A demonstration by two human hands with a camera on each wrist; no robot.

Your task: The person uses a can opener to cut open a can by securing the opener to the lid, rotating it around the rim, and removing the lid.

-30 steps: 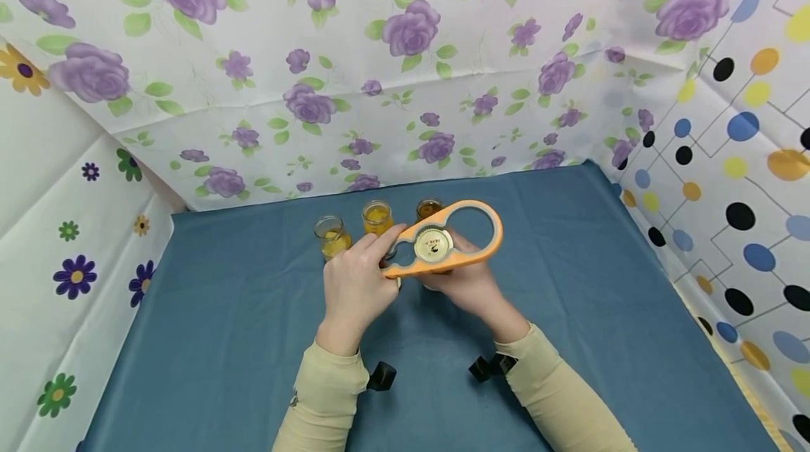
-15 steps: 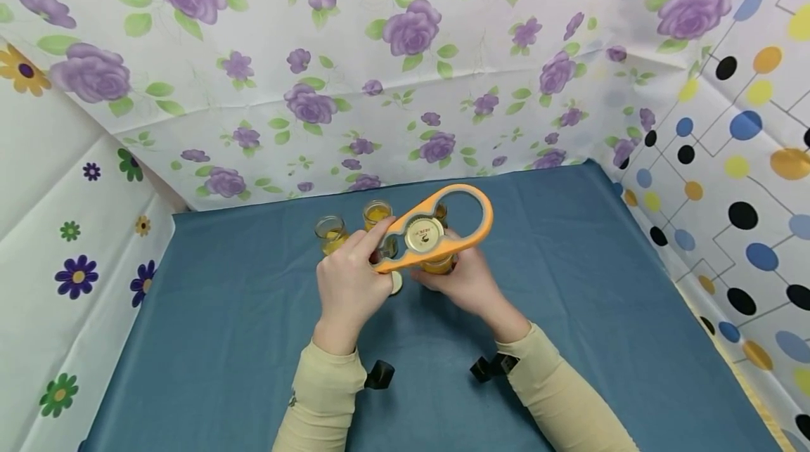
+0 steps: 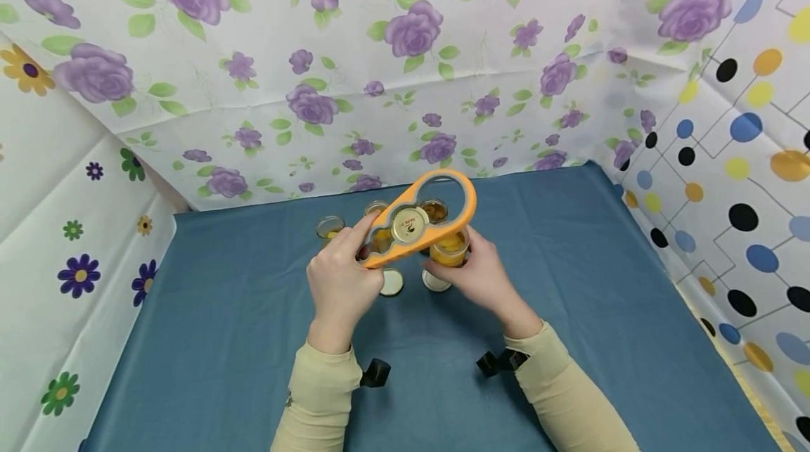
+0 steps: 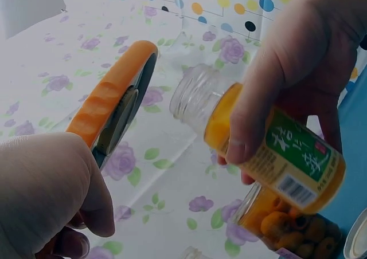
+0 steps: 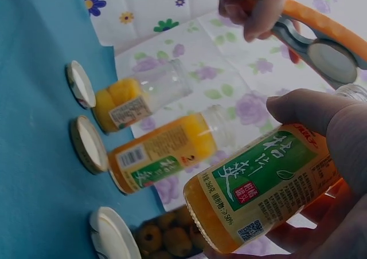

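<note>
My left hand [image 3: 344, 283] grips the end of an orange jar opener [image 3: 470, 207], and a round gold lid [image 3: 410, 225] sits in its middle ring. My right hand [image 3: 486, 280] holds a glass jar [image 3: 449, 251] of orange fruit, its fingers wrapped around the body. This jar has no lid on it. Its green and cream label shows in the right wrist view [image 5: 258, 179]. In the left wrist view the bare threaded neck of the jar [image 4: 198, 95] is tilted toward the opener [image 4: 109, 101], with a gap between them.
Behind the hands stand a jar of yellow fruit [image 5: 121, 104], a labelled jar of orange fruit [image 5: 166, 150] and a jar of round brownish fruit [image 5: 175, 236], all lidless. Loose lids [image 3: 391, 282] lie on the blue cloth [image 3: 221, 339]. Patterned cloth walls border the table.
The jar opener has moved up and left with the lid in it, away from the jar. My right hand and the jar have shifted slightly right, exposing the lids below.
</note>
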